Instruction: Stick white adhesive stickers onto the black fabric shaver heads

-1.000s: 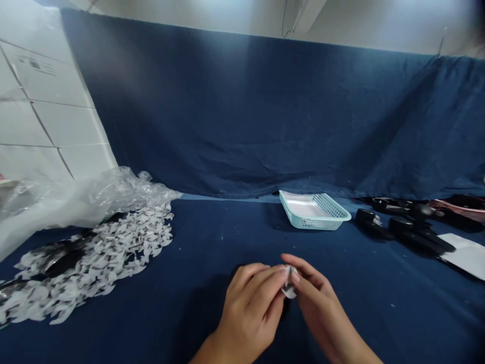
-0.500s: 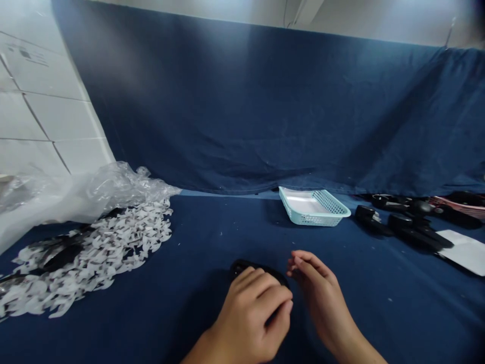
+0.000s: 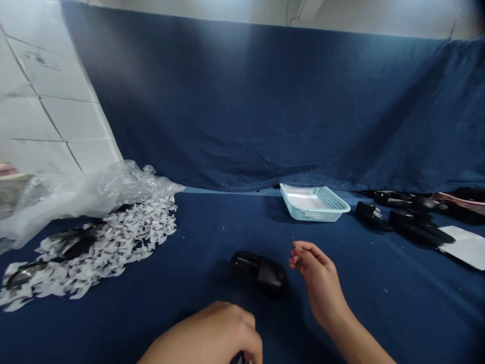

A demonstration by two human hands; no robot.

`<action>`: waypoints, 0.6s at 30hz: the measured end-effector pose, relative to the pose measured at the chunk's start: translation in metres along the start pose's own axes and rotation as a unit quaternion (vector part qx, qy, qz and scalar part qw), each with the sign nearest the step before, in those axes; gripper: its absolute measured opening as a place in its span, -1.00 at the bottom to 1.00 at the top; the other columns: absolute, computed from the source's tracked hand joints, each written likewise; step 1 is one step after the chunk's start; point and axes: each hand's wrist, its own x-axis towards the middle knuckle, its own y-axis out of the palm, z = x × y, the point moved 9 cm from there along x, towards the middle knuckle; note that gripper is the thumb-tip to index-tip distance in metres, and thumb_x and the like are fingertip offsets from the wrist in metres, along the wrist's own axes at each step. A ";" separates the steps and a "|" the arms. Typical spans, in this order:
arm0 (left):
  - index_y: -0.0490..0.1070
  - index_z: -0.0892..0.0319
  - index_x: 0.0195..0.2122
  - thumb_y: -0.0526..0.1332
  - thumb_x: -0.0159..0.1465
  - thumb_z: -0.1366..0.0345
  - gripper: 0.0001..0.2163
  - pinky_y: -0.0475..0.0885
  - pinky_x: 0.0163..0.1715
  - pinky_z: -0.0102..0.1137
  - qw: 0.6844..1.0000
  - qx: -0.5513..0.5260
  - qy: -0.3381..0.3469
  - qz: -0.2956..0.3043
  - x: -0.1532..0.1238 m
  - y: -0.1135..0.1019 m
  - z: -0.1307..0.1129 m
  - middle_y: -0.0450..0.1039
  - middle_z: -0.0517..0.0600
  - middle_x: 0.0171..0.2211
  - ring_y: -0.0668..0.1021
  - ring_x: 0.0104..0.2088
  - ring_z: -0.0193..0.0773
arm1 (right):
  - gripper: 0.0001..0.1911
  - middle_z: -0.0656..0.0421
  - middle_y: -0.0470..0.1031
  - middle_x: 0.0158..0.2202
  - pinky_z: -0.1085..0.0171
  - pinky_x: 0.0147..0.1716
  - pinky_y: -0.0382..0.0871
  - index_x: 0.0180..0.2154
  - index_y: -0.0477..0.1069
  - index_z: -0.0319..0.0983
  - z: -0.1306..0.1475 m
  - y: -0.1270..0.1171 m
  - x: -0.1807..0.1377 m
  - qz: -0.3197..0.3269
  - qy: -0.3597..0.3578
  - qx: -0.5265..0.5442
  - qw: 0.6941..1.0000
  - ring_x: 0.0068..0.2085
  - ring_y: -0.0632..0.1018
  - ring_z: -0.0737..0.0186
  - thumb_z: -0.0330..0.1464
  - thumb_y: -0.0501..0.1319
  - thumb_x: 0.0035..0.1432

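Note:
A small black device (image 3: 259,269) lies on the blue cloth (image 3: 197,242) in front of me. My right hand (image 3: 316,275) hovers just right of it, fingers loosely curled and apart, holding nothing. My left hand (image 3: 212,336) is at the bottom edge, closed with its back toward me; a small dark and white thing peeks out under its fingers, too hidden to name.
A heap of white paper scraps (image 3: 102,245) and crumpled clear plastic (image 3: 91,194) lie at the left. A pale blue basket (image 3: 314,202) stands at the back. Several black devices (image 3: 401,220) and a white sheet (image 3: 464,245) lie at the right.
Both hands pinched a small white piece a second ago. My left hand has since drawn back to the bottom edge, uncovering the black device. My right hand stays beside it, empty.

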 end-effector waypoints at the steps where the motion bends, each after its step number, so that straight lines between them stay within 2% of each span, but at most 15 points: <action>1: 0.60 0.03 -0.32 0.36 0.04 0.55 -0.74 0.31 -0.44 -0.46 1.000 0.006 -0.003 -0.004 -0.001 0.003 0.001 0.58 -0.12 -0.37 0.60 -0.39 -0.24 | -0.75 0.22 0.48 -0.44 0.27 -0.36 0.34 -0.35 0.52 -0.21 0.000 0.000 0.000 -0.001 0.002 0.000 1.000 -0.42 0.45 0.27 -0.24 0.43 -0.09; 4: 0.60 0.04 -0.35 0.36 0.06 0.53 -0.78 0.32 -0.38 -0.45 1.000 0.025 -0.004 -0.014 -0.002 0.007 0.000 0.57 -0.11 -0.37 0.59 -0.37 -0.23 | -0.75 0.24 0.48 -0.46 0.28 -0.36 0.33 -0.35 0.52 -0.21 -0.001 0.000 0.001 -0.005 0.003 0.001 1.000 -0.44 0.45 0.30 -0.24 0.43 -0.09; 7: 0.59 0.05 -0.36 0.36 0.08 0.54 -0.79 0.34 -0.30 -0.44 1.000 0.011 -0.012 -0.025 -0.001 0.000 -0.006 0.57 -0.10 -0.36 0.58 -0.33 -0.23 | -0.75 0.24 0.49 -0.47 0.28 -0.37 0.32 -0.36 0.52 -0.21 0.001 -0.002 0.002 -0.007 -0.001 0.003 1.000 -0.45 0.45 0.29 -0.23 0.43 -0.10; 9: 0.59 0.06 -0.32 0.35 0.10 0.51 -0.81 0.35 -0.24 -0.43 0.998 -0.032 -0.035 -0.043 0.001 -0.010 -0.009 0.56 -0.09 -0.33 0.57 -0.29 -0.23 | -0.74 0.23 0.49 -0.47 0.27 -0.37 0.31 -0.34 0.52 -0.21 0.002 -0.002 0.003 -0.004 -0.005 0.003 1.000 -0.45 0.44 0.28 -0.23 0.43 -0.08; 12: 0.58 0.12 -0.30 0.31 0.16 0.44 -0.89 0.37 -0.20 -0.40 0.977 -0.170 -0.058 -0.119 0.006 -0.032 -0.004 0.54 -0.05 -0.32 0.55 -0.28 -0.24 | -0.75 0.23 0.49 -0.46 0.27 -0.35 0.30 -0.32 0.52 -0.21 0.004 0.002 0.003 0.018 -0.011 0.003 1.000 -0.42 0.44 0.28 -0.21 0.40 -0.04; 14: 0.55 0.18 -0.33 0.30 0.17 0.39 -0.94 0.38 -0.26 -0.41 0.930 -0.323 -0.056 -0.168 0.011 -0.040 0.006 0.53 -0.03 -0.36 0.52 -0.34 -0.27 | -0.74 0.22 0.49 -0.44 0.27 -0.32 0.30 -0.29 0.53 -0.21 0.006 0.009 -0.001 0.046 -0.015 0.001 0.999 -0.40 0.45 0.27 -0.20 0.39 -0.01; 16: 0.53 0.23 -0.35 0.32 0.16 0.35 -0.93 0.38 -0.34 -0.43 0.848 -0.488 -0.051 -0.199 0.019 -0.040 0.021 0.50 -0.02 -0.40 0.50 -0.40 -0.31 | -0.73 0.21 0.52 -0.41 0.26 -0.28 0.31 -0.24 0.53 -0.20 0.008 0.018 -0.007 0.084 -0.017 -0.008 0.996 -0.36 0.46 0.25 -0.19 0.38 0.03; 18: 0.52 0.25 -0.37 0.33 0.13 0.34 -0.91 0.38 -0.39 -0.43 0.764 -0.607 -0.040 -0.216 0.026 -0.036 0.033 0.47 -0.01 -0.44 0.48 -0.46 -0.33 | -0.72 0.17 0.54 -0.33 0.25 -0.22 0.31 -0.18 0.54 -0.17 0.009 0.030 -0.014 0.134 -0.016 -0.023 0.991 -0.29 0.47 0.23 -0.17 0.35 0.09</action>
